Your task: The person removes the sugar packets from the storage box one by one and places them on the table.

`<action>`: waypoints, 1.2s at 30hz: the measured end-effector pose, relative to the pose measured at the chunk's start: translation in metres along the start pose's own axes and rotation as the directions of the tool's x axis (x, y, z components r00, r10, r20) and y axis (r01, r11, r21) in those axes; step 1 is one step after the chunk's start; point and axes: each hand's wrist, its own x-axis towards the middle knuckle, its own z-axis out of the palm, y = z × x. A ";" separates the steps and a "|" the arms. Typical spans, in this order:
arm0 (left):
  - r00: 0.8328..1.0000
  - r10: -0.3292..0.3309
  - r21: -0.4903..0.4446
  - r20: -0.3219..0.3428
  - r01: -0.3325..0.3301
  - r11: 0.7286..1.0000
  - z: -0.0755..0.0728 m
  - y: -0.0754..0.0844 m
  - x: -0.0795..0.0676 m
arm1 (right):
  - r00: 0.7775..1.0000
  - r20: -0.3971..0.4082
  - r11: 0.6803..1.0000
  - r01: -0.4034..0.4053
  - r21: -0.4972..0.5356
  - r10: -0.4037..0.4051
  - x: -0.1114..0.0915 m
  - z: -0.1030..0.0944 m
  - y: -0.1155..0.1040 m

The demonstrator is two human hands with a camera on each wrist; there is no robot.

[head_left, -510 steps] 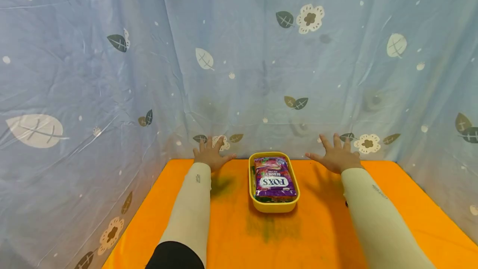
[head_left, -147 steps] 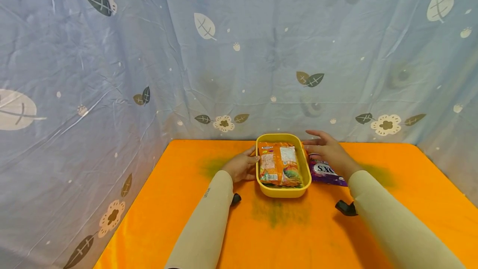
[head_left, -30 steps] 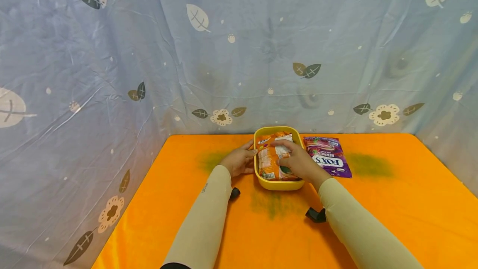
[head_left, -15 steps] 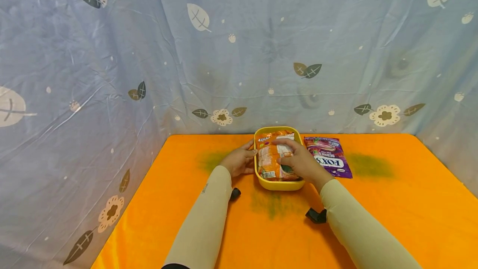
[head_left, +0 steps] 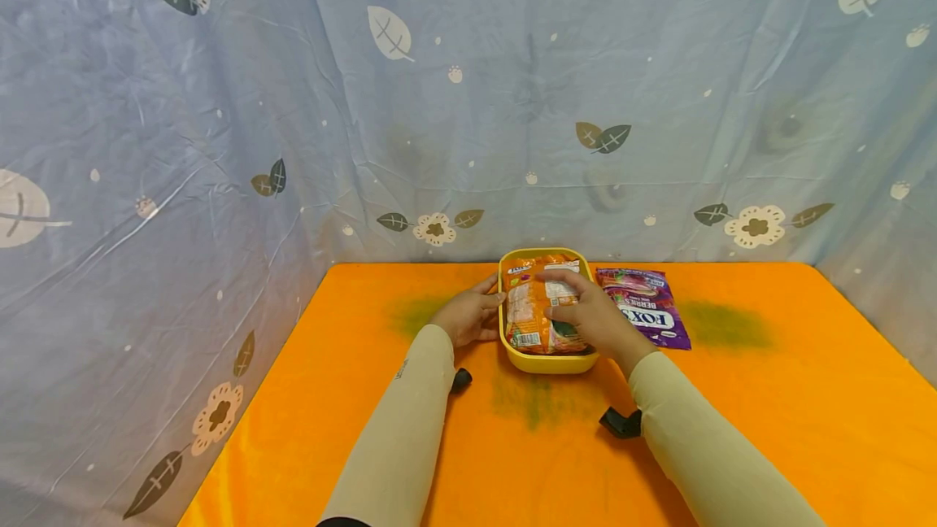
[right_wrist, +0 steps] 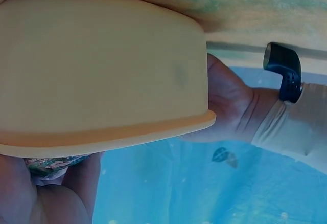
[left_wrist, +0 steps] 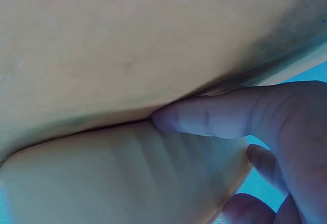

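Observation:
In the head view a yellow container (head_left: 552, 364) stands on the orange table with an orange candy packet (head_left: 523, 307) inside. My left hand (head_left: 467, 317) rests against its left wall, thumb by the rim. The left wrist view has a fairly straight finger (left_wrist: 209, 116) touching the container wall (left_wrist: 92, 178) low down. From above, my right hand (head_left: 596, 320) reaches over the right rim and pinches the orange packet between thumb and fingers. In the right wrist view only a bit of packet (right_wrist: 48, 168) shows between those fingers. A purple FOX'S berries packet (head_left: 647, 307) lies right of the container.
A pale blue curtain (head_left: 476, 104) with leaf and flower prints hangs right behind the table's back edge. Black wrist pieces (head_left: 621, 423) stick out below both forearms. The orange tabletop (head_left: 769, 413) stretches out to the right.
The purple packet, in the container at first, now lies right of it. My left hand came to the container's side, the right onto the orange packet, which has shifted slightly in the last second.

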 end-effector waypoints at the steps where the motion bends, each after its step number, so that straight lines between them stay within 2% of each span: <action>1: 1.000 0.001 0.002 0.000 -0.001 1.000 0.000 0.000 0.000 | 1.000 0.001 1.000 -0.003 0.006 0.003 0.000 0.000 0.000; 15: 1.000 0.007 0.020 0.010 -0.007 1.000 0.001 0.001 -0.001 | 0.999 -0.010 0.998 -0.032 0.050 0.033 0.002 -0.004 0.002; 21: 1.000 0.012 0.010 0.017 -0.012 1.000 0.000 -0.001 0.001 | 0.999 -0.040 0.993 -0.016 0.113 0.021 0.002 -0.007 0.002; 31: 1.000 0.003 -0.009 0.007 -0.003 1.000 -0.002 -0.001 0.003 | 1.000 -0.018 0.983 -0.022 0.182 0.025 0.002 -0.010 -0.004; 36: 1.000 0.007 -0.001 0.019 -0.007 1.000 -0.003 -0.001 0.003 | 1.000 -0.014 0.987 -0.020 0.161 0.022 0.001 -0.019 -0.004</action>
